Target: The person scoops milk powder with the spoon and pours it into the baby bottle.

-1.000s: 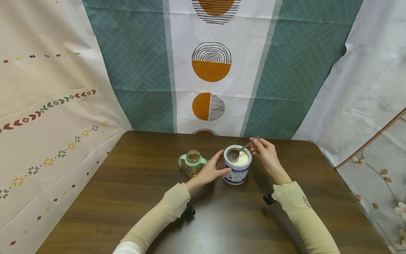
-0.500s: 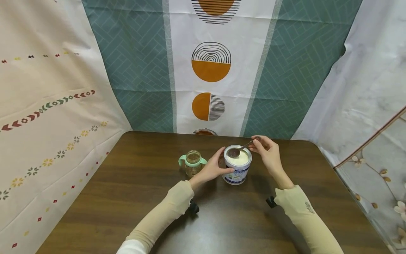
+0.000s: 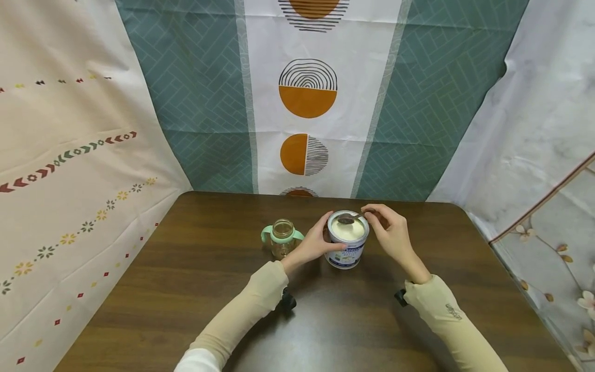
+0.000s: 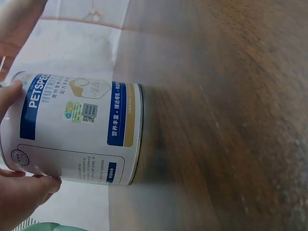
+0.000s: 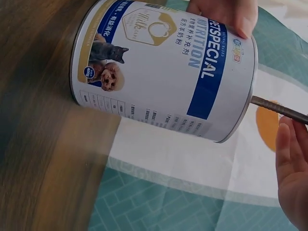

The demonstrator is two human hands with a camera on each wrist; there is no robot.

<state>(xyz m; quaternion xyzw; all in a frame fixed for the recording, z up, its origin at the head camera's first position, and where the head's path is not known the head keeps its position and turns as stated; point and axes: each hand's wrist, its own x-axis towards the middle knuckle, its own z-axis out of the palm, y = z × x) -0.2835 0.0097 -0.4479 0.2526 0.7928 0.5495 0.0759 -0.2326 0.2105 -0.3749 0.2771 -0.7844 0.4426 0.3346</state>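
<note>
A white-and-blue can of milk powder (image 3: 345, 254) stands open on the table, pale powder (image 3: 347, 231) filling it to near the top. My left hand (image 3: 312, 247) grips the can's left side, with the thumb across the front and the other fingers around the far side. With the fingertips of my right hand (image 3: 394, 235), I pinch the handle of a dark brown spoon (image 3: 346, 219), whose bowl is over the powder inside the rim. In the right wrist view the spoon's handle (image 5: 274, 107) crosses the can's rim; the bowl is hidden there.
Just left of my left hand stands a clear bottle (image 3: 282, 239) without a lid, with a mint-green collar and two handles. The brown wooden table (image 3: 195, 279) runs back to a patterned cloth backdrop (image 3: 204, 103). More cloth hangs at both sides.
My right hand has lowered and shifted a little left, and the spoon now lies flatter, its bowl turned and showing narrower. My left hand keeps its grip on the can, the thumb slightly further across.
</note>
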